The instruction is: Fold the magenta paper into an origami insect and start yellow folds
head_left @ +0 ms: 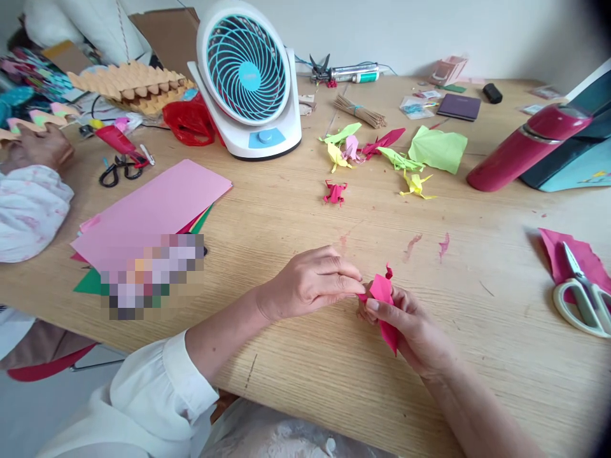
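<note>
A small folded piece of magenta paper (384, 299) sits between my two hands, just above the wooden table (296, 375). My left hand (312, 282) pinches its left edge with thumb and fingertips. My right hand (413, 327) cradles the paper from below and the right, thumb pressed on its front. A pointed tip sticks up from the top of the paper.
Finished paper figures (382, 156) in green, yellow, pink and red lie further back. A stack of coloured sheets (153, 210) lies at left, a fan (248, 79) behind it, a red bottle (525, 146) and scissors (580, 296) at right. Another person's hand (41, 146) works far left.
</note>
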A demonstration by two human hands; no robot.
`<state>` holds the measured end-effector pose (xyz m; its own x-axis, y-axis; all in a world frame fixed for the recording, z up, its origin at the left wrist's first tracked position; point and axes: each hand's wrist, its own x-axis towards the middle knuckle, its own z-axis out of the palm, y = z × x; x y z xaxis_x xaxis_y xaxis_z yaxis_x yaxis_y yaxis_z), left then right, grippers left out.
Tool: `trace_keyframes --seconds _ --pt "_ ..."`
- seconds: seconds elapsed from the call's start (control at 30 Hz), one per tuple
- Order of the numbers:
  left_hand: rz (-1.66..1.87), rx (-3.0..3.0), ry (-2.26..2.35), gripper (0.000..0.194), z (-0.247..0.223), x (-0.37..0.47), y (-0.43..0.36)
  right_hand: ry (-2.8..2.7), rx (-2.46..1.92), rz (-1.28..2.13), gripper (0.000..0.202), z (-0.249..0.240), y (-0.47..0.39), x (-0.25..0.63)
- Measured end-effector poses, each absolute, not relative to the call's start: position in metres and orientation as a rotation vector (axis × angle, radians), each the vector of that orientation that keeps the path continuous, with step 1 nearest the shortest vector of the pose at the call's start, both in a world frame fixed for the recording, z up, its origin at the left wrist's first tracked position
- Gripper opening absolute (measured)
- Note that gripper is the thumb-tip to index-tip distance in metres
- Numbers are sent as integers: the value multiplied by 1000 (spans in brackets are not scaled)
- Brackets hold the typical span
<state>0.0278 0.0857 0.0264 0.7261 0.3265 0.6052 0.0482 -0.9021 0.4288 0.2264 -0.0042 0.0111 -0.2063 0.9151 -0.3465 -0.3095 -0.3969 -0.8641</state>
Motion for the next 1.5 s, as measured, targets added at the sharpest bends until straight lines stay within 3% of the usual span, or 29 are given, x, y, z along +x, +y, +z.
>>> trace_keyframes --seconds 0.7,1.03,1.5 --pt "1024 2845 334 7 40 28 75 -840 -1117 1760 33 3 -7 227" --pt "1023 2596 488 12 34 37 67 -1048 -1189 1549 39 7 -6 228" --pt "915 2051 807 10 31 43 60 -1446 -1282 1008 31 10 -6 225"
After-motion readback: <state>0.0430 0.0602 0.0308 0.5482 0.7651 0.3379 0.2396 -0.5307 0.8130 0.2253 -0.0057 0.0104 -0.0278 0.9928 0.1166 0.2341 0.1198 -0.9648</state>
